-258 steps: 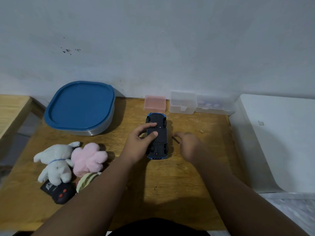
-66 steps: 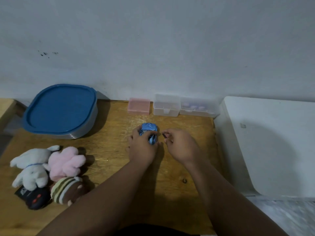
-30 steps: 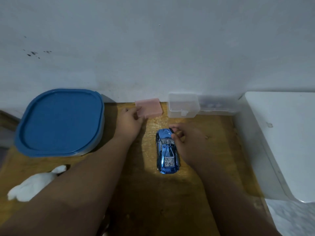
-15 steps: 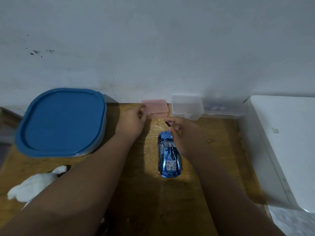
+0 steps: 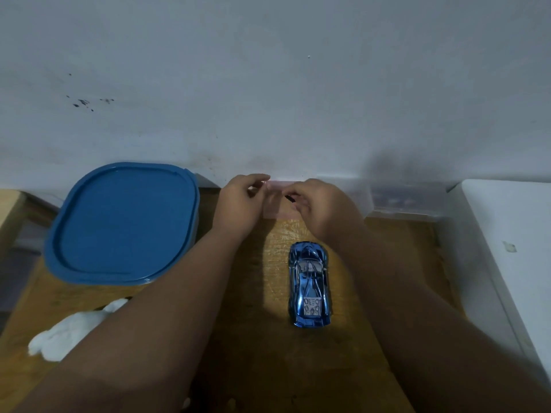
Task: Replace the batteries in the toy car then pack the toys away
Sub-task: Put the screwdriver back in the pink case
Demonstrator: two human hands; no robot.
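The shiny blue toy car stands on its wheels on the wooden table, nose toward the wall. Beyond it, a small pink box sits against the wall. My left hand grips the box's left top edge with its fingertips. My right hand is over the box's right side and pinches a small dark tool, whose tip points at the box. Neither hand touches the car. Whether the box's lid is raised is hidden by my hands.
A large container with a blue lid stands at the back left. A white plush toy lies at the left, partly behind my arm. Clear plastic boxes line the wall at the right, beside a white surface.
The car, earlier upside down in my hands, now rests upright on the table. My right hand has left the car's nose and carried the tool to the pink box, where my left hand stays.
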